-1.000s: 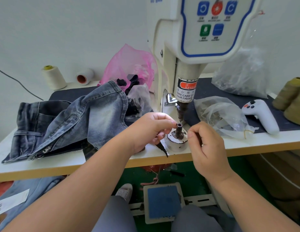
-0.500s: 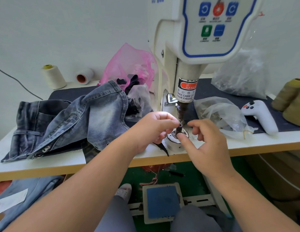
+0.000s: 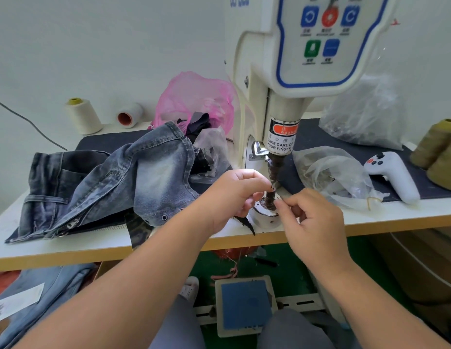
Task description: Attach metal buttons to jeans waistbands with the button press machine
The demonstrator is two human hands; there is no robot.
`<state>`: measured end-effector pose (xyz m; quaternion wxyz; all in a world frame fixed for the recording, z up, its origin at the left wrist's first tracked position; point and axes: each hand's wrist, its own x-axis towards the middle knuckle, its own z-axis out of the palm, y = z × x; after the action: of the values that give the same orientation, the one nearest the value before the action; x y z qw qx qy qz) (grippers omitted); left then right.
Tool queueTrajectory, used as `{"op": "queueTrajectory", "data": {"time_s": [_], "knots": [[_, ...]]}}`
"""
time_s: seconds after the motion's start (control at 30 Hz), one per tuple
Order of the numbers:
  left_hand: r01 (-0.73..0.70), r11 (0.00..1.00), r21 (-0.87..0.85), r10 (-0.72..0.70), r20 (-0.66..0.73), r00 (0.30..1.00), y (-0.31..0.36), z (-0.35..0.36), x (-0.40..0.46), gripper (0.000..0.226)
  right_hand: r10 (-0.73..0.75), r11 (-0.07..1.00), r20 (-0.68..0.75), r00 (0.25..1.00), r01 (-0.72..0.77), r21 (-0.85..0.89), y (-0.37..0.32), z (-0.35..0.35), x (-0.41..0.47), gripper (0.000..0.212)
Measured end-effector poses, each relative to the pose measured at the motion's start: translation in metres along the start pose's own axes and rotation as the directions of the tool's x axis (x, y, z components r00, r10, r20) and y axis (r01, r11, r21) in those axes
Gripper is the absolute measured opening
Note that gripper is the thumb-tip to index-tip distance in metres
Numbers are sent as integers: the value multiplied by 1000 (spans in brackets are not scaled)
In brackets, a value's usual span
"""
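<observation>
Jeans [image 3: 133, 177] lie heaped, soft and floppy, toward the counter's [image 3: 68, 250] left edge; grip the stiffer waistband. Both hands work at the press die [image 3: 269, 197] near the front edge: left hand [image 3: 240, 195] and right hand [image 3: 312, 217] each seem to pinch something tiny, likely slippery.

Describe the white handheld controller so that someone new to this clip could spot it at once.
Start at the cream button press machine and look right along the table's dark mat. The white handheld controller lies there, between a crumpled clear bag and olive thread cones. It alone is smooth white plastic with a red button and small dark ones.
</observation>
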<state>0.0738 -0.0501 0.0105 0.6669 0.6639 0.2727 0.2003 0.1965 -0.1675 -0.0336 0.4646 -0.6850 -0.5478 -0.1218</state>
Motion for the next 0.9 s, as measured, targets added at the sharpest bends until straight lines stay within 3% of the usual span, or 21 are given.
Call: {"op": "queueTrajectory", "data": {"time_s": [0.07,0.13,0.23,0.3,0.43,0.53,0.67,0.9], "knots": [[-8,1000,26,8,-26,1000,-1,-1,1,21,79,996,-26,997,-80,-39,3,-4,3,25],[-12,998,56,14,-47,999,-1,-3,0,23,168,984,-20,986,-169,-54,7,-8,4,10],[-11,996,91,17,-63,998,0,-3,0,17,308,950,83,948,-302,-74,8,-10,6,60],[-6,993,115,15,-79,997,0,-2,0,15,309,950,57,949,-305,-71,6,-12,6,65],[9,986,168,10,-108,994,-2,-1,-1,13,284,950,46,958,-274,-152,10,-13,8,63],[16,985,170,4,-117,993,-3,-1,-1,12,183,964,28,983,-174,-203,10,-12,8,57],[-11,986,164,31,-120,992,-3,2,1,13,76,997,35,997,-76,0,5,-9,8,23],[-21,985,171,51,-173,984,-2,9,2,13,232,953,84,969,-244,182,-7,0,17,17]]}}
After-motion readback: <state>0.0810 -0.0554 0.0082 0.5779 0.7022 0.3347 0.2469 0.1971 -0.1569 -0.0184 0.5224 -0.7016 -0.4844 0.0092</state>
